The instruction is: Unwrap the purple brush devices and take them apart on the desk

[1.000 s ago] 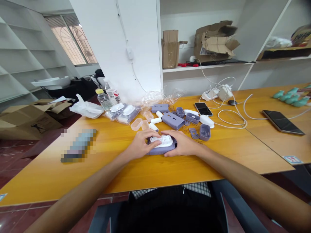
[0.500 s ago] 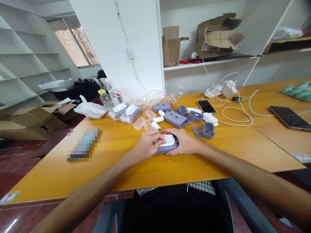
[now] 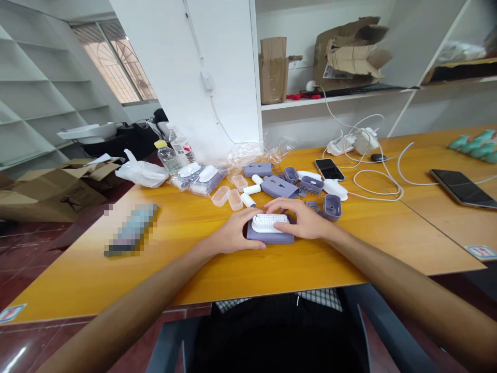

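Observation:
A purple plastic case (image 3: 271, 237) lies flat on the orange table (image 3: 194, 269), with a white bristled insert (image 3: 269, 222) set into its top. My left hand (image 3: 233, 234) clasps the case's left end, thumb along its front edge. My right hand (image 3: 303, 220) curls over the right end, fingers resting on the far side of the white insert. Both hands grip the same piece.
Behind the case lie several purple parts (image 3: 278, 186), white rollers (image 3: 251, 189), clear pink caps (image 3: 220, 196) and small springs. A phone (image 3: 328, 169), white cables (image 3: 373, 178) and a charger sit back right; another phone (image 3: 462, 187) far right. Bottles (image 3: 167, 155) and plastic bags stand back left.
The case has been turned and now lies level and square to me. My left fingers have come off the white insert to the case's left end; my right hand now covers its far edge.

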Demonstrator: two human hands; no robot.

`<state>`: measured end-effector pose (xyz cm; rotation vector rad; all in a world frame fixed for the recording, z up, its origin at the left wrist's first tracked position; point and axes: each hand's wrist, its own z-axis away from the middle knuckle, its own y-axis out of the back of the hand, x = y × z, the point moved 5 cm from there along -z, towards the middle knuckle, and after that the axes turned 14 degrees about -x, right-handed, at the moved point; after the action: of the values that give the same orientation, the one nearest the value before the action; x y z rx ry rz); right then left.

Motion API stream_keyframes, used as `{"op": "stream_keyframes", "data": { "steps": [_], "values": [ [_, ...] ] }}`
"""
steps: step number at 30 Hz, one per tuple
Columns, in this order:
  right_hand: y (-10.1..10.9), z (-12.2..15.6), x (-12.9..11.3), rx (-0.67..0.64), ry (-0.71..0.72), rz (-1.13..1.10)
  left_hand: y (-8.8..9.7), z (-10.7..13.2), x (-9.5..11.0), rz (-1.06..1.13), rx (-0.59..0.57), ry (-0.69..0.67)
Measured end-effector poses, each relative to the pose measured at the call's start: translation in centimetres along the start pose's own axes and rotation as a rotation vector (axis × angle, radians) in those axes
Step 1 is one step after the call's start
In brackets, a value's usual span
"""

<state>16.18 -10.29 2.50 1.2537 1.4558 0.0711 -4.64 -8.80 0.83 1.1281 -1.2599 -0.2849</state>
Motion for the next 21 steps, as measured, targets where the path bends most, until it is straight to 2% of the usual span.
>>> {"op": "stream_keyframes", "data": {
  "steps": [6,21],
  "values": [
    [-0.18,-0.17,-1.22,0.068,0.081,0.111,-0.21,-0.21,0.15,-0.024,0.010,0.035],
    [0.64,-0.38,-0.89,0.031,0.071,0.123,0.09,-0.98,0.21,-0.025,0.045,-0.010]
  ]
}}
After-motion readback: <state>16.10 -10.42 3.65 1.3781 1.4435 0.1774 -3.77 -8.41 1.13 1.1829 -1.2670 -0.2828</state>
